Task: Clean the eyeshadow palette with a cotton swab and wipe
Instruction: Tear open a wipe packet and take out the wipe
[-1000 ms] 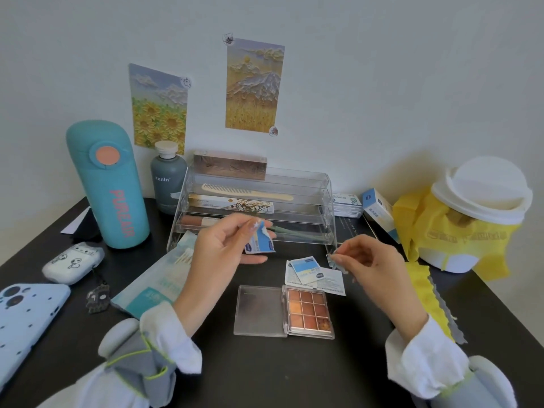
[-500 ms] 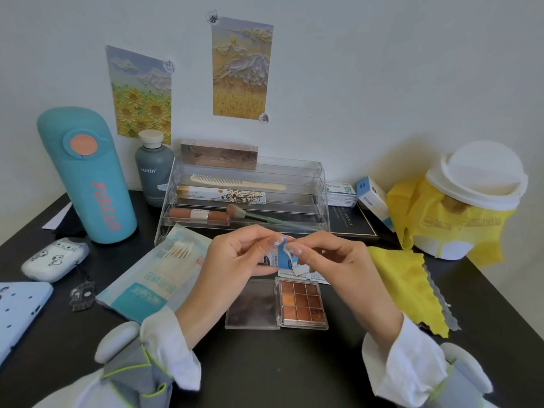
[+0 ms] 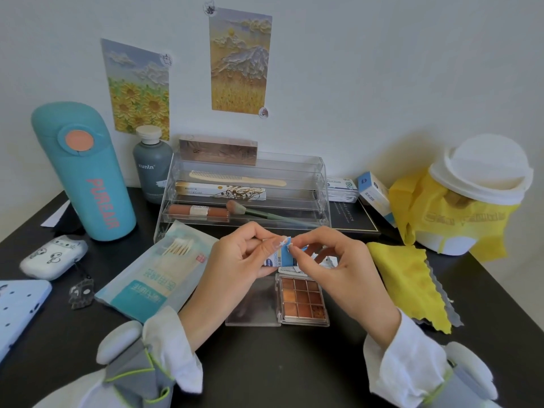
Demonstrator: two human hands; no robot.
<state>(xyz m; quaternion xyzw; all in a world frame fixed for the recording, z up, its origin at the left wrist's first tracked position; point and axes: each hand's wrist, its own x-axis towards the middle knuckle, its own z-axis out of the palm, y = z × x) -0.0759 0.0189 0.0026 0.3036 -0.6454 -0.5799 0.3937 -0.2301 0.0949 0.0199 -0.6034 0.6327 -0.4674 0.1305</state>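
An open eyeshadow palette (image 3: 303,298) with brown and orange pans lies on the black desk, its clear lid (image 3: 250,304) folded out to the left. Just above it, my left hand (image 3: 235,260) and my right hand (image 3: 326,260) both pinch a small blue and white wipe sachet (image 3: 281,257) at its top edge. More white sachet pieces (image 3: 326,262) show under my right fingers. A pack of cotton swabs (image 3: 159,266) lies flat to the left of my left hand.
A clear acrylic organizer (image 3: 250,189) with comb and brush stands behind. A teal flask (image 3: 85,172), grey bottle (image 3: 151,166), earbud case (image 3: 54,256) and phone (image 3: 17,310) are at left. A yellow cloth (image 3: 409,284) and white bin with yellow bag (image 3: 471,201) are at right.
My right hand came in from the right and joined the left hand on the sachet, which dropped closer to the palette. The camera view shifted slightly.
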